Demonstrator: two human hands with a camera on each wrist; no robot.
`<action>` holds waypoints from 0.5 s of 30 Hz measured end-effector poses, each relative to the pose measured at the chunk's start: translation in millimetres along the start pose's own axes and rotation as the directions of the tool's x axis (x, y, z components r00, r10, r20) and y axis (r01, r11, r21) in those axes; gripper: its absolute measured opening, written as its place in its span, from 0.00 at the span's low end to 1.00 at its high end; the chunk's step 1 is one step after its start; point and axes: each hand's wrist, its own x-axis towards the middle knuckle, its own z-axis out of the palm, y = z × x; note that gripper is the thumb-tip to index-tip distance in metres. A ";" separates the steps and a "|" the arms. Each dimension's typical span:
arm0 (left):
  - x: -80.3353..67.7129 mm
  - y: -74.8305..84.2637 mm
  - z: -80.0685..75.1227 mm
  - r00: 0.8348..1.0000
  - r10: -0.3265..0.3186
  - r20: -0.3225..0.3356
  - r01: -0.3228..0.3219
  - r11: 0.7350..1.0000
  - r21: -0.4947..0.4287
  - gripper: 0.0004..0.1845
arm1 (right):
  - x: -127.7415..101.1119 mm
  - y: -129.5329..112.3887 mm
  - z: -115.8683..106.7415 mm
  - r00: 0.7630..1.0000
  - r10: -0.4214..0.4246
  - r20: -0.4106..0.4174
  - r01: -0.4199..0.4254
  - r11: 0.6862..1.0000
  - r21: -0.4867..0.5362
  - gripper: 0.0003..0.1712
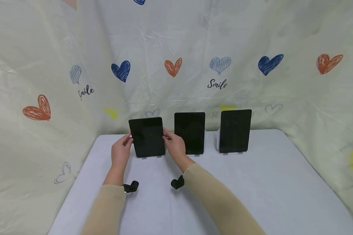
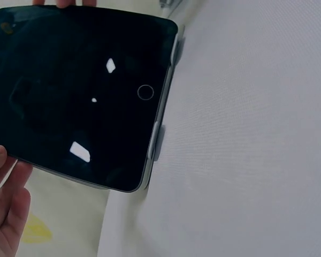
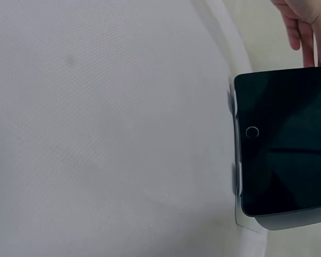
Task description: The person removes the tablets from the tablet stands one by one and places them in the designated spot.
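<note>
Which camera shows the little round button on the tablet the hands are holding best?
The left wrist view: the round button sits clear on the dark tablet, near its bottom edge. The right wrist view also shows it, but smaller and beside the picture's edge. In the head view the tablet is whole, yet too small to show its button.

A pale grey worktop [image 1: 253, 182] with rounded far corners fills the lower half of the head view. A cream fabric backdrop [image 1: 194, 39] hangs behind it and wraps round both sides, creased and wrinkled. It is printed with scribbled hearts in navy, orange, pale blue and yellow, and the word "Smile" in black script at centre and left. The light is soft and even.
</note>
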 end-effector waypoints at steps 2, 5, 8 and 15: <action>-0.5 -1.1 0.5 1.000 -0.005 -0.003 0.005 1.000 -0.020 0.21 | -0.7 -0.4 1.4 1.000 0.014 -0.002 -0.014 1.000 0.010 0.27; -1.0 -1.3 0.6 1.000 -0.011 -0.011 0.011 0.999 -0.033 0.21 | -1.1 -1.8 2.7 0.999 0.033 -0.007 -0.033 0.999 0.022 0.26; -1.7 -0.4 0.9 1.000 -0.017 -0.018 0.016 0.998 -0.055 0.21 | -1.0 -2.2 3.2 0.999 0.042 -0.017 -0.042 0.999 0.030 0.25; -2.9 -1.3 0.9 0.999 -0.024 -0.040 0.021 0.996 -0.089 0.20 | -1.7 -4.1 3.9 0.999 0.047 -0.026 -0.045 0.997 0.059 0.25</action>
